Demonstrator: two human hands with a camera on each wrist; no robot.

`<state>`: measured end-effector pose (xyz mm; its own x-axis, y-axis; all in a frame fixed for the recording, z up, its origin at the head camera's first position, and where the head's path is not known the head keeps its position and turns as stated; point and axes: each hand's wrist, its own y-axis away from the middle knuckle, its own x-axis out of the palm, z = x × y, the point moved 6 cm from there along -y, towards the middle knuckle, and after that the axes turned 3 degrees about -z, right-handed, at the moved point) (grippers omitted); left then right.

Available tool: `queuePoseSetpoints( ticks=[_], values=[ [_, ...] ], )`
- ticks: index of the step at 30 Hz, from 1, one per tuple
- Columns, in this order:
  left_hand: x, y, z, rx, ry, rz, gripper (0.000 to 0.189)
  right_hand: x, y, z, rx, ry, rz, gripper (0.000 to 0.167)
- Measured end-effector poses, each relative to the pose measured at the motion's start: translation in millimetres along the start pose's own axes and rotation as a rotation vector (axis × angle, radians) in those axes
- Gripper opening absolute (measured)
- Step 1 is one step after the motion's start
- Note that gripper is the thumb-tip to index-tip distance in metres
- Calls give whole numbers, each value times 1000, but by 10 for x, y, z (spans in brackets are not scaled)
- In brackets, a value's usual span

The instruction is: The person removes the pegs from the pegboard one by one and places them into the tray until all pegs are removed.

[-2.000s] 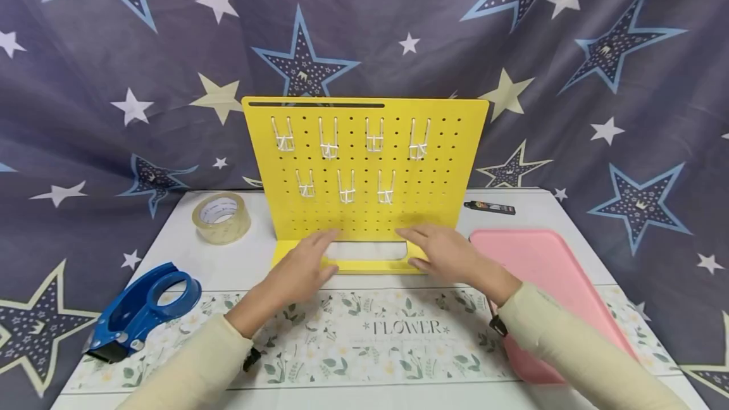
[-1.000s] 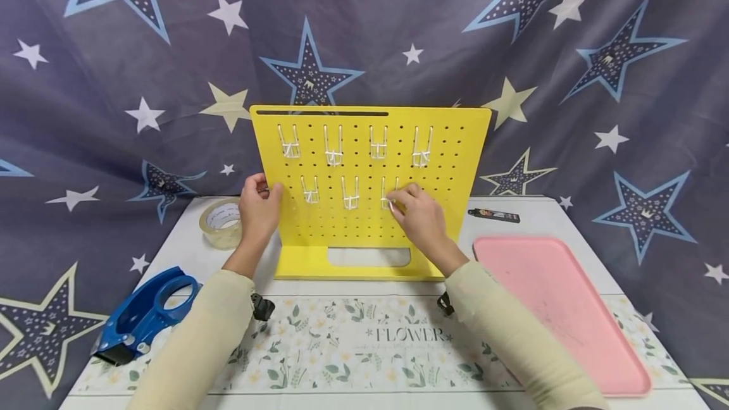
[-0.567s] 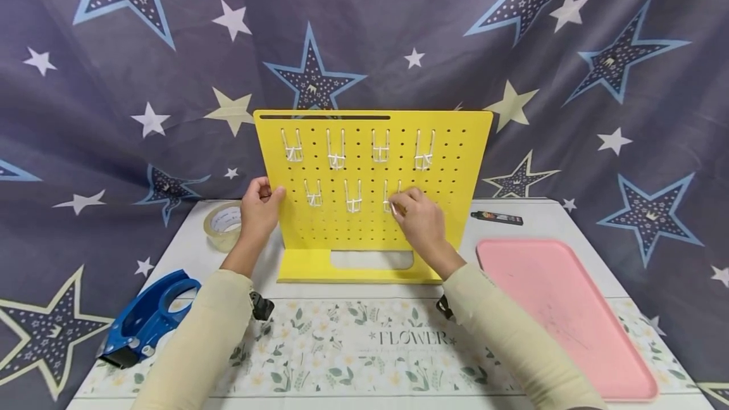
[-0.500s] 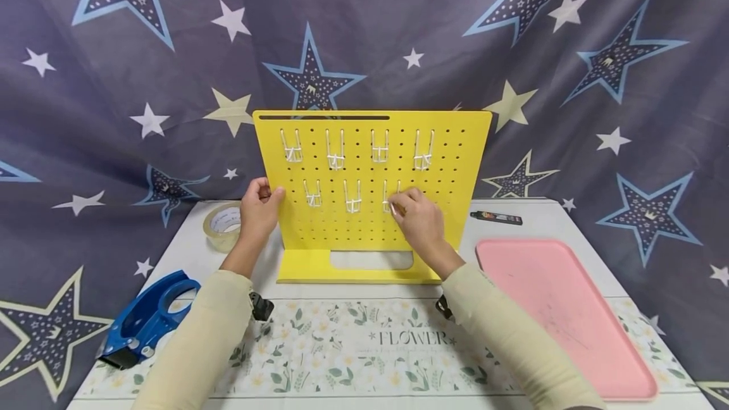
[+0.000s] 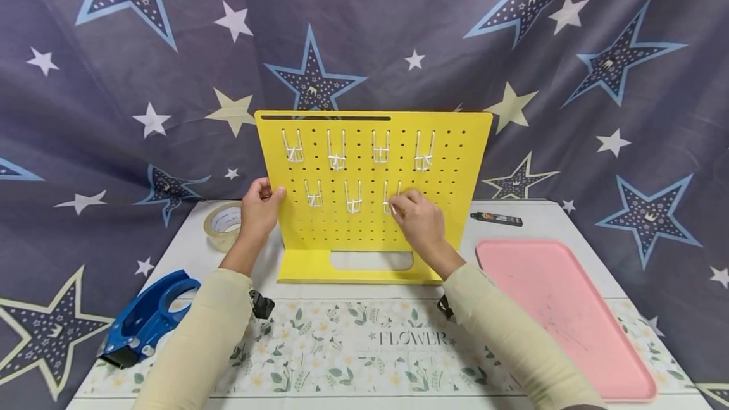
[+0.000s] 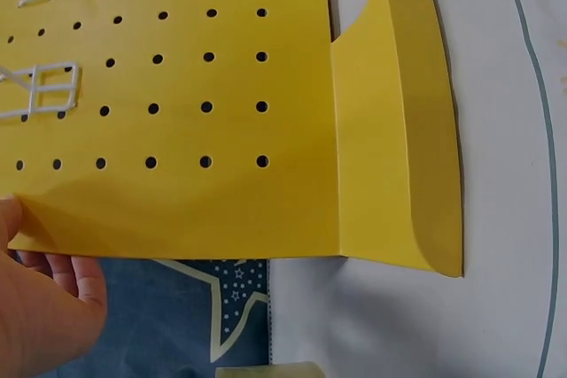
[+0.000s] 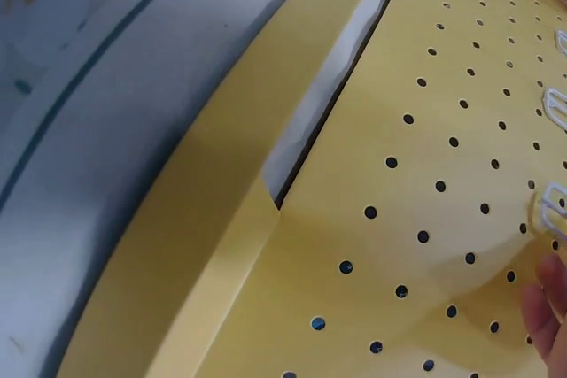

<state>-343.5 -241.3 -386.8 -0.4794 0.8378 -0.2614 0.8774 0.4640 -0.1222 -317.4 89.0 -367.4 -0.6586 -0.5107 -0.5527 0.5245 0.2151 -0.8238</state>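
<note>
A yellow pegboard (image 5: pixel 370 229) stands upright on its folded base, with two rows of white wire hooks on its face. My left hand (image 5: pixel 261 209) grips the board's left edge, thumb on the front and fingers curled behind, as the left wrist view also shows. With thumb and forefinger my right hand (image 5: pixel 423 220) pinches the front of the rightmost lower wire hook (image 5: pixel 385 200), hiding part of it. In the right wrist view this hook (image 7: pixel 554 210) lies just above the fingertips (image 7: pixel 540 312). Its two upper ends meet the board at the holes.
On the left are a clear tape roll (image 5: pixel 223 226) and a blue tape dispenser (image 5: pixel 149 315). A pink tray (image 5: pixel 547 283) lies at right, with a small black tube-like item (image 5: pixel 497 218) behind it. A starry curtain (image 5: pixel 364 49) hangs behind the table.
Both hands have risen from beside the base: the left to the board's left edge, the right to the lower right hook. Over the last half second they stay nearly still.
</note>
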Motion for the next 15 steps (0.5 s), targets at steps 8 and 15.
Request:
queuePoseSetpoints(
  ticks=[8, 15],
  values=[
    [4, -8, -3, -7, -28, 13, 27, -89, 1, 24, -37, 2, -23, 5],
    [-5, 12, -22, -19, -44, 21, 27, -316, 5, 17, -86, -67, -108, 5]
  ],
)
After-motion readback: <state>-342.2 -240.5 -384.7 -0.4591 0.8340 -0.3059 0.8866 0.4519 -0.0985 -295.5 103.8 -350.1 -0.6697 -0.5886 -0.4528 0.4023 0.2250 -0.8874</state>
